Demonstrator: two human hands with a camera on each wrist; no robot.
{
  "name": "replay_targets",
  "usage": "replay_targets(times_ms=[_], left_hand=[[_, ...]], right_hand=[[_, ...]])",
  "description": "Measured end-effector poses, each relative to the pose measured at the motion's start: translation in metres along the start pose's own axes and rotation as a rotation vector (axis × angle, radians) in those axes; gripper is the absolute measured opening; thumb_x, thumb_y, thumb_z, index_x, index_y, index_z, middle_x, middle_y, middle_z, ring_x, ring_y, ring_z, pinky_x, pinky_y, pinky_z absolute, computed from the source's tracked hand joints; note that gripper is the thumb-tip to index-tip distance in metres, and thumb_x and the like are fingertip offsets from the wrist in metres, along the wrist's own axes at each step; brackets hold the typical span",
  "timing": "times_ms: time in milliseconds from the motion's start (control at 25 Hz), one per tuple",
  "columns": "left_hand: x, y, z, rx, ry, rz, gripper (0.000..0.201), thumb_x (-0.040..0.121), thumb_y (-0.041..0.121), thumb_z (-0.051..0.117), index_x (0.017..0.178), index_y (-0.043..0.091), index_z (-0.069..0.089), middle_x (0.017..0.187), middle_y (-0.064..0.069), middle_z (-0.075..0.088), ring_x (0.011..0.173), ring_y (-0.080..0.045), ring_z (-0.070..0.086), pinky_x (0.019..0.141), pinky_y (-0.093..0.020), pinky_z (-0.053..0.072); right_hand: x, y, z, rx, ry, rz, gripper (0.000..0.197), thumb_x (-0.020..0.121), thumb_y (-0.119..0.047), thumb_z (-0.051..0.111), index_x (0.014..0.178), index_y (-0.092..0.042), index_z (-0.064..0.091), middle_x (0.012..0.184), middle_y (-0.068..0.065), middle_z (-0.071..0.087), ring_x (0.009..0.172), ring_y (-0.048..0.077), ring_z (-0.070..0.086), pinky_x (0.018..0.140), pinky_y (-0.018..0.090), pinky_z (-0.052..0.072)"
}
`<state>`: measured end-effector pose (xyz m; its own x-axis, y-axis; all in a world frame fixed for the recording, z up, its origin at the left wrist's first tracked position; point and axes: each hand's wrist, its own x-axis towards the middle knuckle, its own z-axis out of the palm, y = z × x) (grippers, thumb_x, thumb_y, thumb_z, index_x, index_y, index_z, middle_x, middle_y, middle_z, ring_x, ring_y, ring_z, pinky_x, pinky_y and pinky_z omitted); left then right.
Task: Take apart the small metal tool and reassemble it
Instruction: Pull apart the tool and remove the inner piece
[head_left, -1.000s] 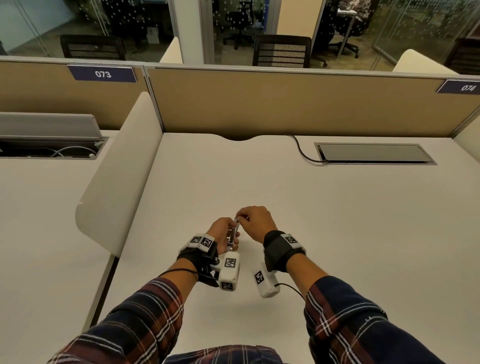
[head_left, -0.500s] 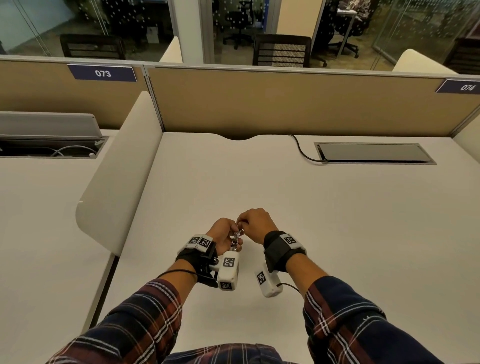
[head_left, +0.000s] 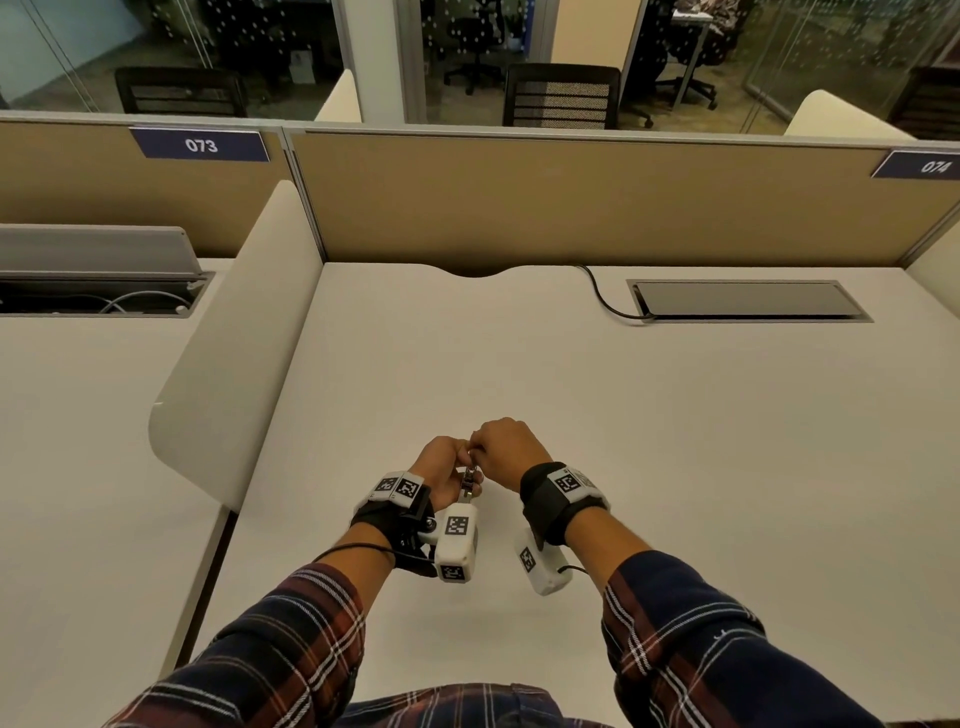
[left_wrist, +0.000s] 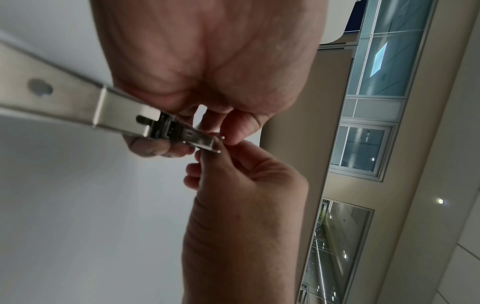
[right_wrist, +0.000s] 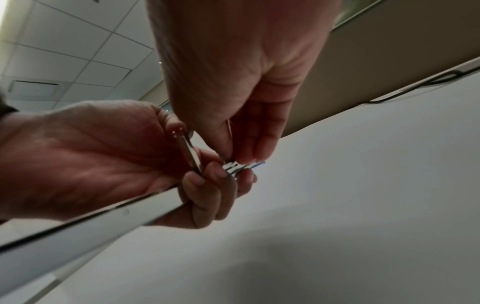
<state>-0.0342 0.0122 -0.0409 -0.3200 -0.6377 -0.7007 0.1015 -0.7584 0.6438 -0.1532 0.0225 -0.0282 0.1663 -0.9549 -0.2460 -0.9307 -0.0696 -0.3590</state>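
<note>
The small metal tool (head_left: 469, 482) is a slim steel bar with a sliding inner piece, held above the white desk (head_left: 623, 441) close to my body. My left hand (head_left: 451, 464) grips its body, fingers curled round the bar (left_wrist: 122, 112). My right hand (head_left: 483, 448) pinches the thin inner metal piece (left_wrist: 201, 142) at the tool's far end. In the right wrist view the right fingertips (right_wrist: 240, 159) press on a shiny ribbed part (right_wrist: 237, 167) beside the left fingers (right_wrist: 207, 185). The joint between the parts is mostly hidden by fingers.
A tan partition (head_left: 571, 208) closes the far side of the desk. A black cable (head_left: 605, 299) runs to a recessed cable tray lid (head_left: 743, 301) at the back right. A curved white divider (head_left: 234, 364) stands on the left.
Both hands have drifted slightly toward my body. The right fingers have come down closer over the tool's upper end, so less of the metal shows between the hands.
</note>
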Motion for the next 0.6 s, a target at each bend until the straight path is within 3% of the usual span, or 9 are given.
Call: replay_targets(times_ms=[200,320,400,600], left_hand=[[0.001,-0.001,-0.001,-0.019,-0.038,0.030,0.037,0.045,0.000,0.035,0.077,0.003,0.054,0.068,-0.008,0.042,0.057,-0.022,0.040,0.051,-0.027,0.037],[0.002,-0.004,-0.001,-0.024,-0.043,0.055,0.038,0.056,-0.005,0.031,0.084,0.002,0.056,0.062,-0.008,0.045,0.055,-0.020,0.042,0.050,-0.027,0.039],[0.000,-0.006,0.001,-0.015,-0.049,0.077,0.034,0.062,-0.006,0.031,0.083,0.003,0.056,0.059,-0.007,0.047,0.052,-0.018,0.042,0.049,-0.026,0.038],[0.000,-0.010,0.003,0.031,-0.067,0.124,0.049,0.063,-0.009,0.030,0.099,0.001,0.062,0.065,-0.008,0.051,0.053,-0.017,0.044,0.051,-0.027,0.038]], right_hand=[[0.000,0.006,0.000,0.202,0.136,0.099,0.019,0.087,-0.019,0.055,0.094,-0.011,0.070,0.096,0.009,0.073,0.090,0.027,0.065,0.083,0.036,0.052],[0.002,0.010,0.005,0.418,0.150,0.176,0.011,0.082,-0.016,0.060,0.082,-0.009,0.068,0.083,0.007,0.071,0.085,0.029,0.067,0.079,0.041,0.056],[0.003,0.011,0.008,0.530,0.124,0.218,0.007,0.077,-0.011,0.061,0.074,-0.015,0.066,0.073,0.001,0.065,0.081,0.029,0.068,0.079,0.046,0.059],[0.004,0.015,0.011,0.525,0.109,0.220,0.009,0.076,-0.009,0.063,0.077,-0.018,0.063,0.068,-0.002,0.060,0.072,0.026,0.065,0.078,0.045,0.059]])
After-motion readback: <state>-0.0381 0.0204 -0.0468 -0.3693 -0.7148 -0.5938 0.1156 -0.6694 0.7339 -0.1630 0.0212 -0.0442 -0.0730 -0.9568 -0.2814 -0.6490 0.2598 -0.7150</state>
